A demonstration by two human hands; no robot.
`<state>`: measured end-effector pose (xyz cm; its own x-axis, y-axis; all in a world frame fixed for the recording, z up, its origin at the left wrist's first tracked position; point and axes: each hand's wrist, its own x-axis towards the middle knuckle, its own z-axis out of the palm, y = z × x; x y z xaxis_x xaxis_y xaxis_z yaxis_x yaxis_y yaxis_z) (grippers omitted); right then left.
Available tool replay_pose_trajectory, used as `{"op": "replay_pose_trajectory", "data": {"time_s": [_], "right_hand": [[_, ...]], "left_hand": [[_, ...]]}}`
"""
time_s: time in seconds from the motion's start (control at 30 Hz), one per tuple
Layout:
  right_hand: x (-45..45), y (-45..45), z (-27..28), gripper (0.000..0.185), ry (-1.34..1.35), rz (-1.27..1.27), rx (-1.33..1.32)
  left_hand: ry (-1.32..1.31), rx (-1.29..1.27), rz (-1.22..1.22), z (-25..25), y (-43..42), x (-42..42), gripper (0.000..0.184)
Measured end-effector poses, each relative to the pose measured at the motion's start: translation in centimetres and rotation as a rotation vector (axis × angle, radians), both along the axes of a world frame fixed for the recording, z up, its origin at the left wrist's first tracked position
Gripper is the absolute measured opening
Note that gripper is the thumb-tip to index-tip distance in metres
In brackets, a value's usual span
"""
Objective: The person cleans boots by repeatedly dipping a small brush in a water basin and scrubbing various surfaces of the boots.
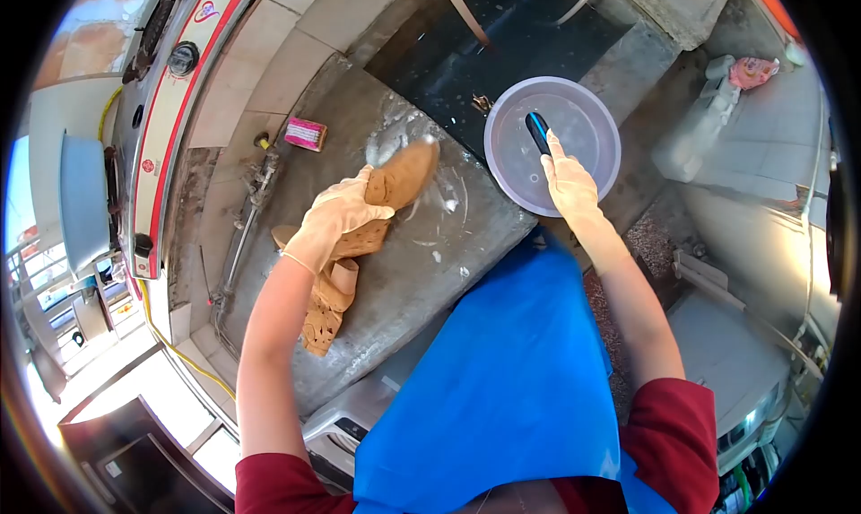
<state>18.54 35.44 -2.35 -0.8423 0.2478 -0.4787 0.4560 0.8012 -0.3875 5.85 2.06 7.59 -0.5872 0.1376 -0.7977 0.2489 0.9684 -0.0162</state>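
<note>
My left hand (339, 211), in a pale thin glove, grips a tan shoe (405, 175) with small cut-out holes and rests it on the wet grey slab (430, 276). A second tan shoe (325, 321) lies beneath and beside that wrist, partly hidden by it. White suds (448, 189) streak the slab round the toe of the held shoe. Over on the right, my gloved right hand (570, 178) is closed round a brush (537, 130) with a black and blue handle. It holds the brush over a lilac basin (495, 160) of cloudy water; the bristles do not show.
A pink-wrapped bar (306, 135) lies on the slab near the metal pipe and valve (260, 187). Behind the basin is a sunken tank of dark water (516, 39). A gas stove (175, 110) stands at left, and plastic bottles (708, 110) sit on the right ledge.
</note>
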Motion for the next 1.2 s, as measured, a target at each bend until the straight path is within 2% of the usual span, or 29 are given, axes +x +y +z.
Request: {"op": "replay_pose_trajectory", "data": {"time_s": [0.07,0.1,0.17,0.2,0.23,0.27,0.3,0.33,0.43,0.5,0.57,0.6,0.63,0.7,0.77,0.83,0.9,0.97,1.03,1.07,1.1,1.13,1.17,1.2], "right_hand": [[-0.1,-2.4,0.7,0.051,0.090,-0.109,-0.067],[-0.5,-4.4,2.5,0.051,0.032,-0.106,-0.130],[-0.4,-8.9,-0.1,0.052,0.138,0.014,-0.269],[-1.1,-11.4,1.2,0.052,0.048,0.049,-0.326],[-1.9,-13.9,2.0,0.051,-0.060,0.065,-0.400],[-1.8,-16.3,1.2,0.049,0.066,0.108,-0.433],[-2.3,-18.3,0.2,0.050,0.080,0.108,-0.483],[-3.4,-19.0,0.3,0.048,0.076,0.150,-0.440],[-8.1,-18.7,-0.2,0.045,0.127,0.227,-0.227],[-10.7,-18.5,-2.3,0.044,0.241,0.104,-0.272],[-7.6,-19.8,-1.9,0.047,0.269,0.090,-0.342],[-5.0,-20.6,0.4,0.051,0.104,0.073,-0.381],[-2.2,-21.3,1.5,0.055,0.094,0.038,-0.456],[-1.4,-21.3,1.5,0.054,0.089,0.062,-0.395],[-5.9,-20.4,0.4,0.052,0.123,0.205,-0.225],[-10.1,-19.6,-2.5,0.047,0.265,0.068,-0.197],[-8.0,-20.0,-2.7,0.051,0.311,0.012,-0.251],[-1.5,-22.6,-0.9,0.056,0.232,-0.025,-0.246],[1.8,-23.4,1.2,0.059,0.283,-0.018,-0.373],[0.0,-22.2,0.4,0.058,0.054,0.032,-0.305],[-3.2,-21.1,1.1,0.052,0.040,0.024,-0.246],[-5.6,-20.4,-2.0,0.052,0.212,-0.016,-0.184],[-8.2,-19.4,-2.9,0.050,0.208,-0.084,-0.259],[-7.6,-19.6,-3.8,0.051,0.314,-0.122,-0.281]], "left_hand": [[-0.039,0.082,0.254,-0.3,0.0,-0.1,0.109],[-0.035,0.081,0.256,-0.9,0.0,0.2,0.109],[0.091,0.102,0.244,-2.4,-0.6,1.7,0.104],[0.146,0.195,0.338,-2.1,-0.5,2.4,0.097],[0.149,0.197,0.338,-2.5,-0.6,2.5,0.097],[0.114,0.261,0.388,-3.1,-0.7,2.3,0.093],[0.076,0.324,0.441,-3.5,-0.9,2.4,0.088],[0.072,0.432,0.496,-3.5,-1.0,2.5,0.080],[0.136,0.407,0.441,-5.0,-1.6,2.8,0.080],[0.143,0.380,0.461,-4.8,-1.6,2.7,0.077],[0.016,0.578,0.524,-5.3,-2.7,2.0,0.077],[0.024,0.591,0.525,-5.6,-2.9,1.7,0.077],[0.038,0.545,0.507,-6.0,-3.1,1.6,0.077],[0.040,0.495,0.495,-6.2,-3.2,1.8,0.076],[-0.004,0.563,0.522,-5.7,-3.0,1.7,0.081],[0.063,0.566,0.492,-6.9,-3.0,2.3,0.085],[0.125,0.556,0.448,-6.8,-3.5,2.2,0.090],[-0.044,0.648,0.574,-4.9,-2.9,1.5,0.096],[-0.056,0.675,0.594,-4.9,-2.8,1.5,0.095],[-0.062,0.688,0.618,-5.0,-3.0,1.7,0.094],[-0.066,0.682,0.613,-5.2,-3.2,1.8,0.094],[-0.021,0.663,0.551,-5.7,-3.3,1.8,0.094],[0.030,0.645,0.492,-6.0,-3.4,1.8,0.094],[0.034,0.640,0.490,-5.9,-3.5,1.7,0.094]]}}
